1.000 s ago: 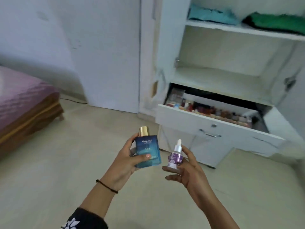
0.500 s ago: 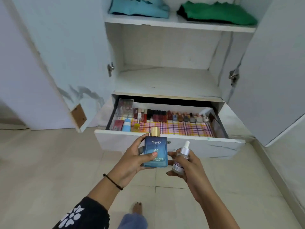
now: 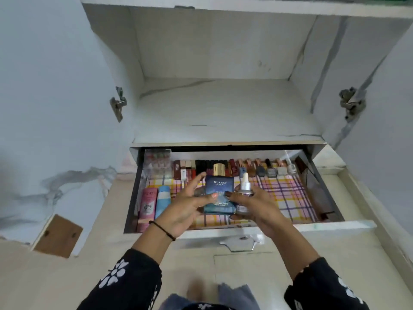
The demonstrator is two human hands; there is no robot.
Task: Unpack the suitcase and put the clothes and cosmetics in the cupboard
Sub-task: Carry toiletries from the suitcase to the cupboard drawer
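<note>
An open cupboard (image 3: 212, 104) is faced, its drawer (image 3: 335, 224) lying directly beneath both hands, with bare checked liner (image 3: 288, 193) free to the right. An upright blue cologne bottle (image 3: 220, 186) is gripped by the left hand (image 3: 185, 211). A small upright dropper bottle (image 3: 245, 189), just beside it, is clasped by the right hand (image 3: 261, 209).

Pink-and-yellow checked liner (image 3: 288, 198); pale tiled floor (image 3: 55, 285) below

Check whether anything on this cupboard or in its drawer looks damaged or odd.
The left cupboard door has a bare brown patch at its lower corner where the white facing is missing. The drawer's contents look tidy.
</note>
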